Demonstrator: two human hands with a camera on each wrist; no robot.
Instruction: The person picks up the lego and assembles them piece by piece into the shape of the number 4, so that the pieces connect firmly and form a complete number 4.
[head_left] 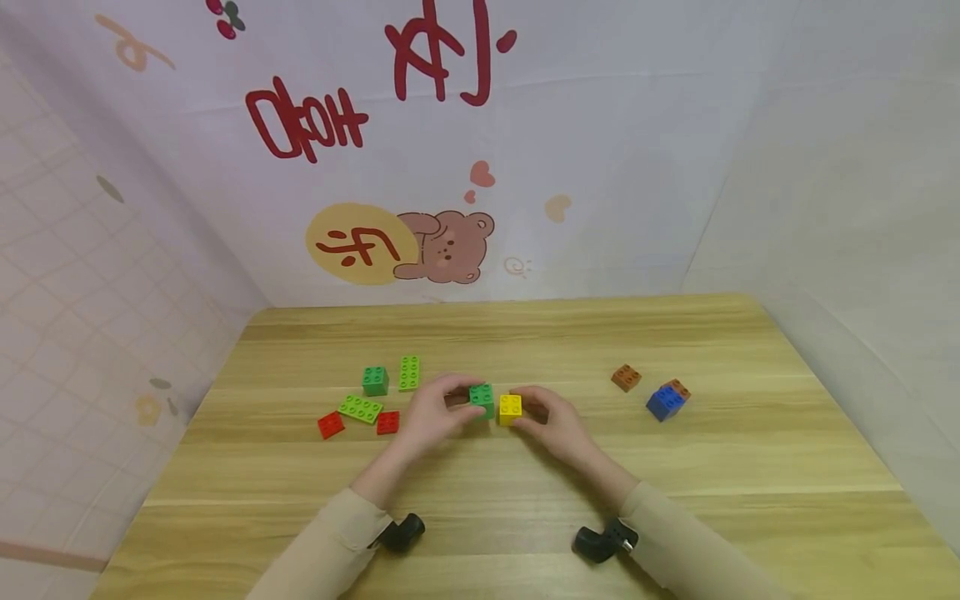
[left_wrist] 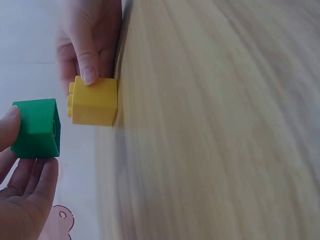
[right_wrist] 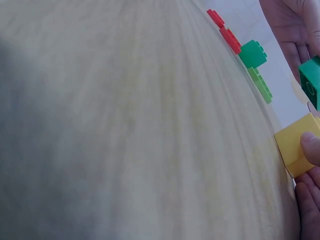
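Between thumb and fingers my left hand (head_left: 437, 412) pinches a green toy brick (head_left: 482, 401), its studs facing up. In the left wrist view this green brick (left_wrist: 36, 128) hangs off the wooden surface, its hollow underside partly showing. My right hand (head_left: 557, 423) pinches a yellow toy brick (head_left: 510, 409) just to the right of it. The yellow brick (left_wrist: 95, 101) appears to stand on the table, studs up, in the left wrist view. A small gap separates the two bricks.
Left of the hands lie another green brick (head_left: 375, 381), two flat lime bricks (head_left: 408, 373) and two flat red bricks (head_left: 387, 422). To the right, a blue brick (head_left: 665, 402) is against a brown brick (head_left: 679, 388), with another brown brick (head_left: 626, 377) nearby. A printed cloth (head_left: 600, 233) hangs behind the table.
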